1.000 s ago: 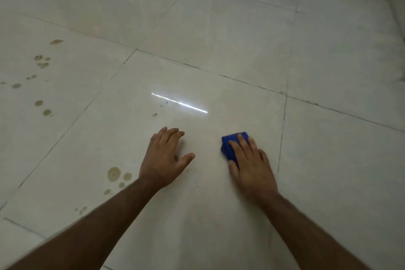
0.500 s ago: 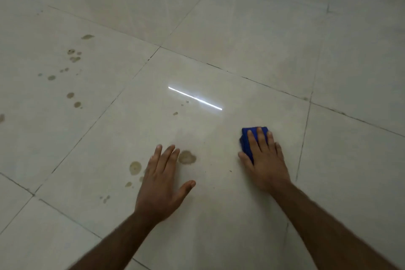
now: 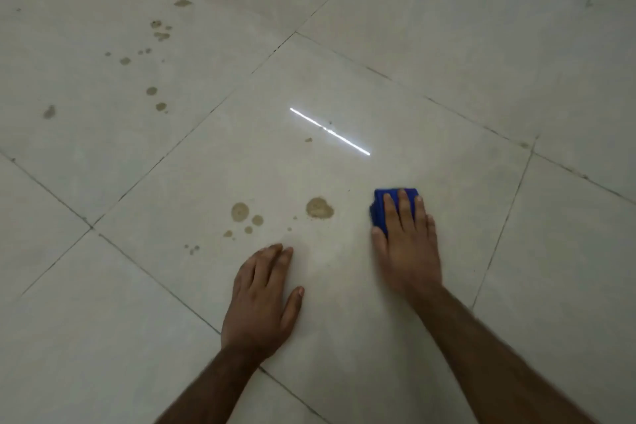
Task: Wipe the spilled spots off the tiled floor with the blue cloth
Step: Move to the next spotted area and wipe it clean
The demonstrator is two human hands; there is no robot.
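Note:
My right hand (image 3: 406, 244) presses flat on the folded blue cloth (image 3: 378, 208), fingers straight over it; only the cloth's far and left edges show. A large brown spot (image 3: 319, 208) lies just left of the cloth on the pale tiled floor (image 3: 447, 79). More brown spots (image 3: 240, 212) sit further left, with small drops around them. My left hand (image 3: 263, 299) rests flat on the floor below these spots, fingers together. A second scatter of spots (image 3: 151, 90) marks the tile at the upper left.
Dark grout lines (image 3: 206, 113) cross the floor diagonally. A bright reflected light streak (image 3: 330, 131) lies on the tile beyond the cloth, with a tiny brown speck (image 3: 308, 140) beside it.
My left hand has slid back toward me, uncovering the large spot and the drops. The view shifted, so the spots sit more central. My right hand stays pressed on the cloth.

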